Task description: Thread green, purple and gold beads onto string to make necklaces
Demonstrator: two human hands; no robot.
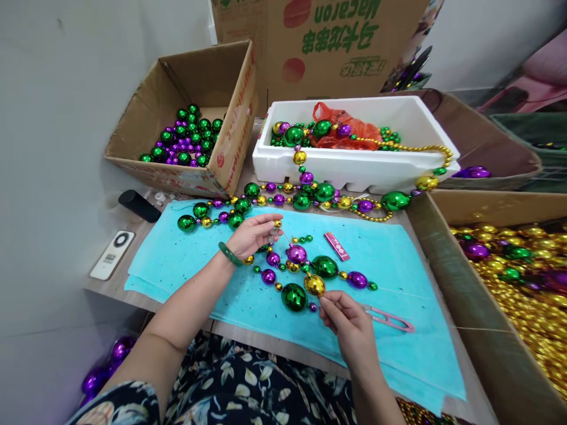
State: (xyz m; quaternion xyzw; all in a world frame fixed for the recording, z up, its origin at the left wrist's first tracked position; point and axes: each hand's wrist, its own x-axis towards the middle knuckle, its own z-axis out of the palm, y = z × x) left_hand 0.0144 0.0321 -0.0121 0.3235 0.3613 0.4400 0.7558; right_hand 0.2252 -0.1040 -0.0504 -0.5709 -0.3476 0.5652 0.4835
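My left hand (254, 237), with a green bangle (230, 254) at the wrist, pinches a small gold bead (277, 224). A thin string slants from near its fingers toward a purple bead (296, 254). Lower right, my right hand (348, 321) is closed at the edge of a large gold bead (314, 285), thumb and finger pinched on it. Around them lie strung beads: a big green bead (294, 297), another green bead (325, 267) and a purple bead (357, 280). Pink thread snips (392, 319) lie beside my right hand, partly hidden by it.
A blue cloth (420, 348) covers the table. Behind it stand a white foam box (354, 168) with bead strands draped over its rim and a cardboard box (234, 136) of loose beads. A carton of gold beads (527, 313) is at right. A pink packet (336, 246) and white remote (112, 255) lie nearby.
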